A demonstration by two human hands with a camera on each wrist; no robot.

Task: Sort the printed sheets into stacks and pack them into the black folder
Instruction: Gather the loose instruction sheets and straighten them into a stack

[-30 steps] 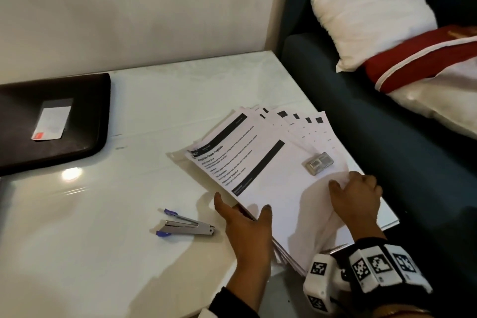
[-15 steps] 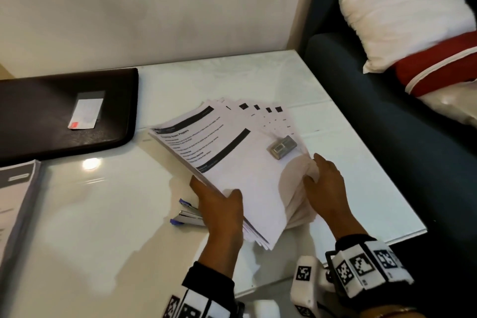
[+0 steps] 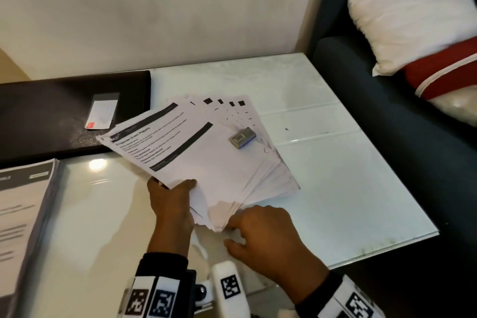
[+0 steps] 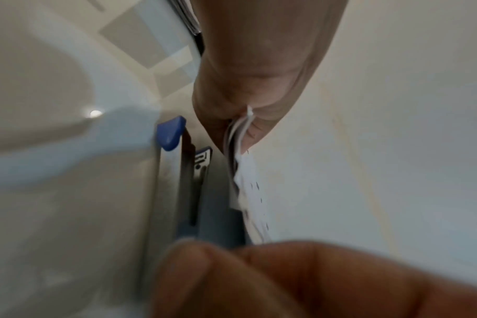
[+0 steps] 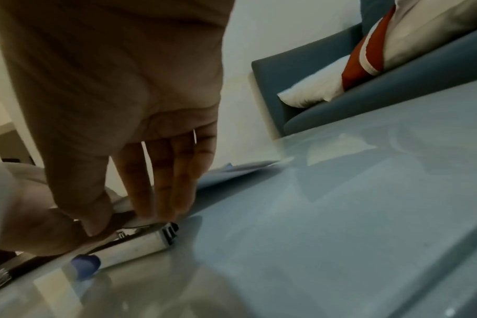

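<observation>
A fanned stack of printed sheets (image 3: 206,162) is tilted up off the white table (image 3: 335,188), its top page headed with black bars. My left hand (image 3: 180,186) grips the stack's near left corner, thumb on top; the left wrist view shows the sheets' edge (image 4: 245,176) pinched in it. My right hand (image 3: 232,230) is at the stack's near edge, its fingers (image 5: 163,193) straight and pointing down onto a silver and blue stapler (image 5: 139,243) on the table. The black folder (image 3: 51,116) lies shut at the back left, partly under the stack's far corner.
A small silver staple box (image 3: 242,137) rides on top of the sheets. Another stack of printed pages (image 3: 23,201) lies at the left edge. A dark blue sofa (image 3: 387,137) with white and red cushions borders the table on the right.
The left hand has lifted the stack and swung it left toward the folder, covering the stapler. The right hand has left the stack's right side and come down to its near edge.
</observation>
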